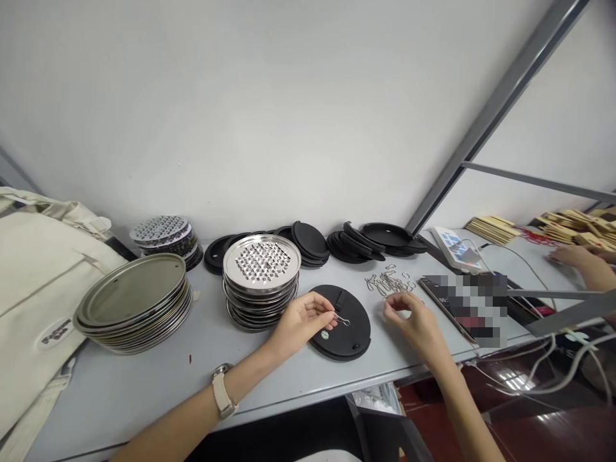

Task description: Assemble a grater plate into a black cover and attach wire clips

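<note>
Between thumb and fingers of my left hand (308, 316) is a small bent wire hook (343, 320), its looped end sticking out to the right. Below it lies a black round disc (353, 343) with a slot and a small pale sticker. My right hand (408, 316) hovers just right of the disc, thumb and fingertips pinched together; what is in them, if anything, I cannot make out. Just behind that hand a loose pile of wire hooks (387, 282) is spread on the table. To the left of the disc stands a stack of round metal graters (262, 263).
Stacked round metal trays (137, 295) and a cream bag (38, 276) occupy the left. Black discs (310, 242) lean along the wall. A phone (445, 308), cables and a metal post (500, 109) are at right. Another person's hand (572, 256) is beside wooden pieces (582, 224).
</note>
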Action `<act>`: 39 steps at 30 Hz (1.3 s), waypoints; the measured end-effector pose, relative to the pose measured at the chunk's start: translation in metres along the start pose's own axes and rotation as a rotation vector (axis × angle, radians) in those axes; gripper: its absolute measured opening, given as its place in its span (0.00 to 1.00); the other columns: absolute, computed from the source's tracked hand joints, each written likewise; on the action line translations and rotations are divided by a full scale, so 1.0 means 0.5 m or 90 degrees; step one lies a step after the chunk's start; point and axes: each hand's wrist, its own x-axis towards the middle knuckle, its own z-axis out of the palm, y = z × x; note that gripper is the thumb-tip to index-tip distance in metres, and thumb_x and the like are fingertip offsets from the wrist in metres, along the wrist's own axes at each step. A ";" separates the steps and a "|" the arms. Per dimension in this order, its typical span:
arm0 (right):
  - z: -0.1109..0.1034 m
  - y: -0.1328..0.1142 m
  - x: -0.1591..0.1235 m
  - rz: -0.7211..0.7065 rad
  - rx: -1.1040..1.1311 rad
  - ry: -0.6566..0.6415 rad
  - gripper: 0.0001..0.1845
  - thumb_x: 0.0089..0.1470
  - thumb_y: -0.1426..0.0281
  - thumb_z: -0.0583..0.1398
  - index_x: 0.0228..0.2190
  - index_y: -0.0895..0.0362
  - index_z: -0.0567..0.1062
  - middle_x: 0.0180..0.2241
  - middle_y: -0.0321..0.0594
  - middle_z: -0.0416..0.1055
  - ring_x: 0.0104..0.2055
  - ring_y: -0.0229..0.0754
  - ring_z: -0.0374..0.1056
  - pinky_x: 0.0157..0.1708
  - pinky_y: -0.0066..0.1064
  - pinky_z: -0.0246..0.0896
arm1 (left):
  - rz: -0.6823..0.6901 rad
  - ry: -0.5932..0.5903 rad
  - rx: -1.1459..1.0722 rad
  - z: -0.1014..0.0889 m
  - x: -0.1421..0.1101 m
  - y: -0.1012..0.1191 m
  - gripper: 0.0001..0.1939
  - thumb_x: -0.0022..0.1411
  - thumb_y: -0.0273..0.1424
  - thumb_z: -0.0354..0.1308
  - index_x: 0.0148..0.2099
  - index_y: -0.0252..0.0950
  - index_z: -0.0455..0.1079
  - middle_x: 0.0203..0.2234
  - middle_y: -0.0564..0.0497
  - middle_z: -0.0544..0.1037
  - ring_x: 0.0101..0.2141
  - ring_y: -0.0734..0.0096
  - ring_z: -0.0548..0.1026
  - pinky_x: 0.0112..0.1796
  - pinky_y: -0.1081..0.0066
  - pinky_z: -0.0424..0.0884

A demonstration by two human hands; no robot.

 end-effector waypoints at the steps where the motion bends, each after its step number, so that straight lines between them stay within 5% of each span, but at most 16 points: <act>1: -0.006 -0.011 -0.003 0.000 0.022 -0.010 0.11 0.50 0.60 0.59 0.28 0.55 0.70 0.31 0.43 0.72 0.33 0.45 0.69 0.39 0.39 0.65 | 0.000 -0.004 -0.005 0.000 0.000 -0.001 0.14 0.56 0.36 0.65 0.38 0.30 0.71 0.30 0.47 0.76 0.31 0.71 0.76 0.37 0.70 0.72; 6: -0.021 -0.092 -0.030 0.018 0.263 -0.109 0.10 0.54 0.61 0.62 0.31 0.55 0.72 0.33 0.42 0.73 0.38 0.45 0.70 0.41 0.35 0.67 | -0.005 -0.025 -0.001 0.001 -0.001 -0.005 0.13 0.57 0.35 0.65 0.39 0.30 0.73 0.30 0.47 0.77 0.31 0.73 0.76 0.35 0.72 0.72; 12: -0.007 -0.181 -0.068 0.060 0.380 -0.265 0.11 0.53 0.60 0.64 0.32 0.55 0.76 0.29 0.40 0.74 0.33 0.42 0.71 0.36 0.33 0.69 | -0.005 -0.031 0.037 0.004 -0.001 -0.004 0.14 0.57 0.37 0.64 0.39 0.29 0.74 0.28 0.47 0.76 0.29 0.70 0.77 0.24 0.78 0.70; 17: 0.011 -0.198 -0.074 0.120 0.486 -0.267 0.18 0.50 0.58 0.65 0.40 0.53 0.73 0.29 0.38 0.74 0.30 0.40 0.72 0.33 0.33 0.71 | -0.025 -0.025 0.000 0.005 -0.002 -0.009 0.18 0.57 0.42 0.62 0.41 0.31 0.70 0.25 0.50 0.74 0.29 0.65 0.79 0.23 0.73 0.75; 23: 0.026 -0.190 -0.084 0.071 0.401 -0.220 0.10 0.53 0.61 0.63 0.31 0.55 0.75 0.28 0.39 0.74 0.33 0.42 0.72 0.35 0.32 0.68 | -0.005 -0.052 0.016 0.006 -0.001 -0.019 0.19 0.59 0.44 0.60 0.40 0.31 0.67 0.24 0.53 0.69 0.25 0.72 0.75 0.15 0.82 0.65; 31: 0.042 -0.199 -0.101 -0.034 0.265 -0.160 0.07 0.57 0.64 0.60 0.32 0.53 0.74 0.31 0.40 0.74 0.34 0.43 0.70 0.35 0.32 0.65 | -0.002 -0.064 0.019 0.009 -0.003 -0.023 0.16 0.62 0.42 0.58 0.41 0.32 0.65 0.29 0.53 0.67 0.26 0.74 0.76 0.19 0.81 0.70; 34: 0.043 -0.196 -0.102 -0.007 0.248 -0.166 0.07 0.58 0.63 0.59 0.34 0.53 0.74 0.32 0.40 0.75 0.34 0.43 0.70 0.35 0.31 0.65 | -0.015 -0.071 0.001 0.008 -0.004 -0.025 0.17 0.63 0.43 0.56 0.41 0.34 0.62 0.27 0.54 0.66 0.28 0.70 0.77 0.20 0.77 0.74; 39: 0.033 -0.189 -0.096 0.090 0.279 -0.250 0.10 0.55 0.61 0.62 0.35 0.54 0.77 0.33 0.40 0.77 0.37 0.44 0.73 0.37 0.31 0.66 | -0.007 -0.058 0.045 0.004 -0.003 -0.033 0.16 0.62 0.44 0.56 0.40 0.35 0.62 0.31 0.54 0.65 0.20 0.80 0.72 0.10 0.84 0.59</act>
